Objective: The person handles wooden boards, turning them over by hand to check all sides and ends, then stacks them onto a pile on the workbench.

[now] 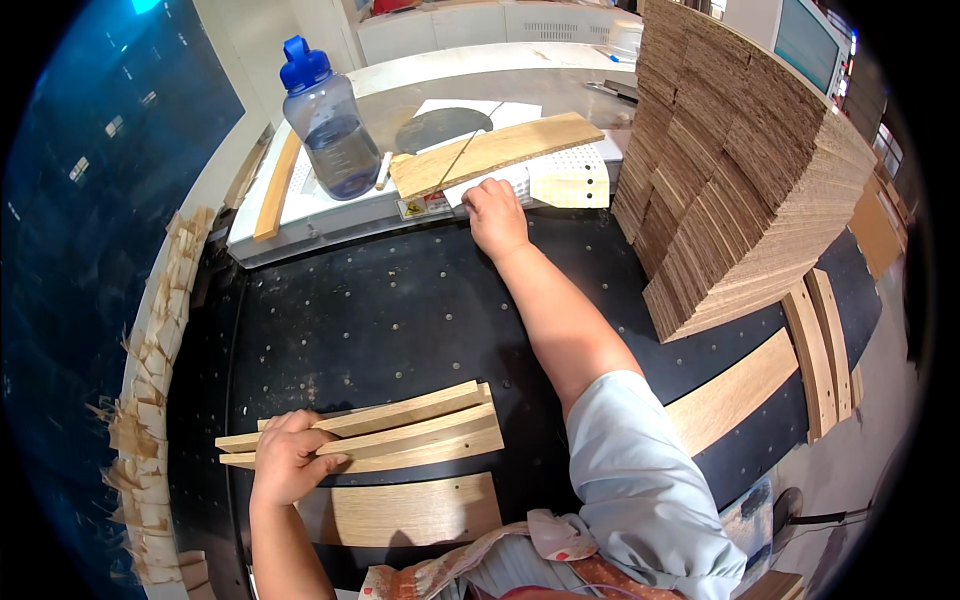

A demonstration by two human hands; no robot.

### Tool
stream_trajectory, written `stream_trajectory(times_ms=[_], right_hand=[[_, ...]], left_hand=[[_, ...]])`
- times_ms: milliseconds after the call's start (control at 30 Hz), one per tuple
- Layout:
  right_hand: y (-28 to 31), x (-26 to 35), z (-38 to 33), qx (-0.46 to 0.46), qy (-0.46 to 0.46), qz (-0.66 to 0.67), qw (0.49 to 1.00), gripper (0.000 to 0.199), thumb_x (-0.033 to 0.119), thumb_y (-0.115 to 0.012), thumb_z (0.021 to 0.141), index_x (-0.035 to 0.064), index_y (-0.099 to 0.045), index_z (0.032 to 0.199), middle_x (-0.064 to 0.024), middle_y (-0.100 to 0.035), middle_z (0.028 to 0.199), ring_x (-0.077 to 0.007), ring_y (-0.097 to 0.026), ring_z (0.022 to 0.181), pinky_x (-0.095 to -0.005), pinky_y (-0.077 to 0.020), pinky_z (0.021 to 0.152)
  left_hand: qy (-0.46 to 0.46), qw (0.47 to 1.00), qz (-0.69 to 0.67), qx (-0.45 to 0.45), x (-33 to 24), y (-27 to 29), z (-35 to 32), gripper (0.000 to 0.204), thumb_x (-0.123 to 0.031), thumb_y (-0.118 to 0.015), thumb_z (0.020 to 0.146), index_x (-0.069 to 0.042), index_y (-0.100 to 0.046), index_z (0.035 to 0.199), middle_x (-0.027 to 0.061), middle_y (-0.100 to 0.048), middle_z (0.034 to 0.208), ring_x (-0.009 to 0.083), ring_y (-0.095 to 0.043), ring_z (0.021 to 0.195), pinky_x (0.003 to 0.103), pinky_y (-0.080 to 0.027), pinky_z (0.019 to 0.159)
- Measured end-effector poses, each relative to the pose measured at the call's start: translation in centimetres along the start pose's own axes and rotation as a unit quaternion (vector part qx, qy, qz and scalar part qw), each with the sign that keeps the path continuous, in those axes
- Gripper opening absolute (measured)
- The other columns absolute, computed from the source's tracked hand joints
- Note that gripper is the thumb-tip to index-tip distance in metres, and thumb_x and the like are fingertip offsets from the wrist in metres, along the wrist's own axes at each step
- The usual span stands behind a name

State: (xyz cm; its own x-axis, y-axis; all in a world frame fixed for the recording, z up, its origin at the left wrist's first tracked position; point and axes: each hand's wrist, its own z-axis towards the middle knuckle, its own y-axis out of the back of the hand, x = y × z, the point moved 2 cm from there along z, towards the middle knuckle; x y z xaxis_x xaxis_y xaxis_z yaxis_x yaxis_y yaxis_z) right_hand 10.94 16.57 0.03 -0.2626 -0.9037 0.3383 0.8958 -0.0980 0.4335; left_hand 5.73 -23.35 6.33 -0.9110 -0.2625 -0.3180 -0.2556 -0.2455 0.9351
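My left hand [290,458] is closed round several curved wooden slats [420,442] standing on edge, its fingers reaching over the top and between them. Closer to me, a flat wooden slat [415,512] with small holes lies on the black table. My right hand [497,218] reaches to the table's far side, fingers curled and pinched at the edge of a white dotted sheet [565,165]; whatever is between the fingertips is hidden. Beside that hand lies a yellow-patterned sheet [570,190] with black dots. Just behind, a wooden board [500,150] rests on the white ledge.
A tall stack of wooden slats [730,180] stands at the right. More curved slats [815,355] and a flat one [735,390] lie near it. A blue-capped water bottle [335,130] stands on the ledge, with a narrow wood strip [277,188] to its left. Torn tape lines the left edge.
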Motion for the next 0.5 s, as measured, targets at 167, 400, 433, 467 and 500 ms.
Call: stream_trajectory(times_ms=[167,400,433,467,500], right_hand=[[-0.2,0.2,0.3,0.021,0.001,-0.015,1.000,0.005,0.006,-0.057,0.072,0.0105,-0.059,0.073,-0.0056,-0.053,0.081,-0.0277,-0.051,0.085,-0.0390,-0.0446,0.074],[0.7,-0.1,-0.8,0.007,-0.004,0.029,1.000,0.008,0.003,-0.062,0.067,0.0078,-0.059,0.072,-0.0078,-0.054,0.079,-0.0302,-0.051,0.085,-0.0390,-0.0447,0.075],[1.0,0.0,-1.2,0.009,-0.027,0.051,0.998,0.009,0.002,-0.063,0.069,0.0076,-0.060,0.075,-0.0064,-0.055,0.079,-0.0277,-0.052,0.084,-0.0362,-0.0448,0.075],[1.5,0.0,-1.6,0.010,-0.049,0.071,0.996,0.010,0.001,-0.065,0.070,0.0075,-0.061,0.077,-0.0050,-0.056,0.079,-0.0251,-0.053,0.083,-0.0334,-0.0450,0.075],[2.0,0.0,-1.9,0.011,-0.073,0.091,0.993,0.010,0.001,-0.066,0.072,0.0074,-0.062,0.079,-0.0036,-0.057,0.079,-0.0225,-0.055,0.082,-0.0306,-0.0451,0.074]], left_hand=[[-0.001,1.000,-0.006,-0.007,-0.5,0.3,-0.1,0.021,-0.018,-0.078,0.054,-0.009,-0.067,0.070,0.0032,-0.058,0.081,0.0228,-0.056,0.078,0.035,-0.040,0.072],[0.001,1.000,-0.018,-0.008,-0.7,0.3,0.0,0.019,-0.018,-0.077,0.055,-0.009,-0.067,0.069,0.0034,-0.058,0.080,0.0230,-0.056,0.078,0.035,-0.040,0.072],[0.002,1.000,-0.019,-0.006,-0.7,0.4,0.0,0.019,-0.018,-0.077,0.055,-0.009,-0.067,0.069,0.0035,-0.058,0.080,0.0233,-0.056,0.078,0.035,-0.040,0.072],[0.003,1.000,-0.020,-0.005,-0.7,0.4,0.0,0.020,-0.018,-0.077,0.055,-0.009,-0.067,0.069,0.0036,-0.058,0.081,0.0235,-0.056,0.078,0.036,-0.040,0.072],[-0.001,1.000,-0.017,-0.009,-0.8,0.3,0.0,0.020,-0.018,-0.077,0.055,-0.009,-0.067,0.069,0.0037,-0.058,0.081,0.0238,-0.056,0.078,0.036,-0.040,0.073]])
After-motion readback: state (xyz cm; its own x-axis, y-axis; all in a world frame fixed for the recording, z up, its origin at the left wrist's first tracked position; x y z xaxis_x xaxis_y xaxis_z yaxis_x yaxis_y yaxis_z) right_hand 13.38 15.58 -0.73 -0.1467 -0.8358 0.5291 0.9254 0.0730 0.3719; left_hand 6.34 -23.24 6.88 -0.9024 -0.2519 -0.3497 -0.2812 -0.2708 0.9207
